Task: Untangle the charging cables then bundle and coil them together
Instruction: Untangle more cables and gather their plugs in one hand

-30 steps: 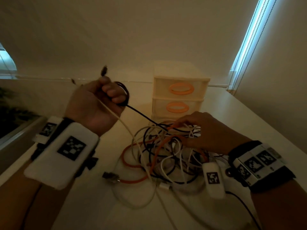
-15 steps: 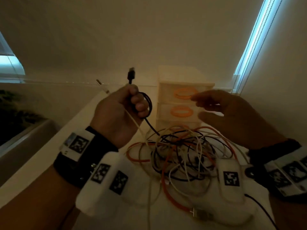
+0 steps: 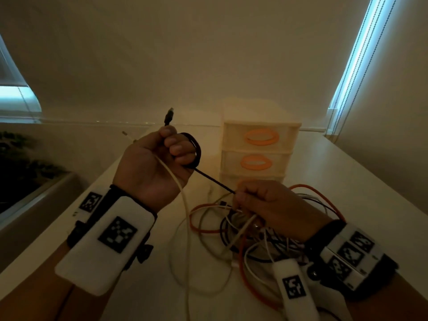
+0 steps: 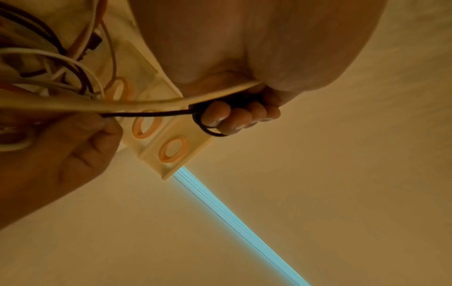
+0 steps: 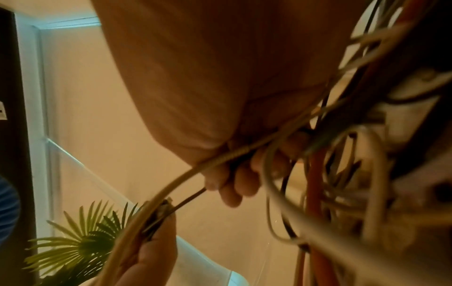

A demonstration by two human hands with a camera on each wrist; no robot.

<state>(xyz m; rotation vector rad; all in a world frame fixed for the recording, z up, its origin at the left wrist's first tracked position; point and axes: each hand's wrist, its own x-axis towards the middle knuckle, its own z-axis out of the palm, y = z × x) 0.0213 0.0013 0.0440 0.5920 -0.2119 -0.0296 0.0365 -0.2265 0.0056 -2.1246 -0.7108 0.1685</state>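
Note:
My left hand [image 3: 159, 158] is raised in a fist around a black cable [image 3: 213, 180] coiled in small loops over its fingers, plug end [image 3: 169, 117] sticking up; a white cable [image 3: 183, 200] also runs through that fist and hangs down. In the left wrist view the black loop [image 4: 208, 123] circles the fingertips [image 4: 234, 118]. The black cable runs taut down to my right hand [image 3: 261, 200], which pinches it above the tangled pile of orange, white and black cables [image 3: 243, 239] on the table. The right wrist view shows the curled fingers [image 5: 234, 183] on the black cable [image 5: 193, 197].
A small cream drawer unit with orange handles [image 3: 259, 149] stands just behind the pile. The white table [image 3: 370, 188] runs into a wall corner, its left edge [image 3: 46, 228] close to my left arm. A green plant [image 5: 73, 247] sits off to the left.
My right hand came down from in front of the drawers and took hold of the black cable near the pile, drawing it taut. The left hand kept its coil and stayed raised.

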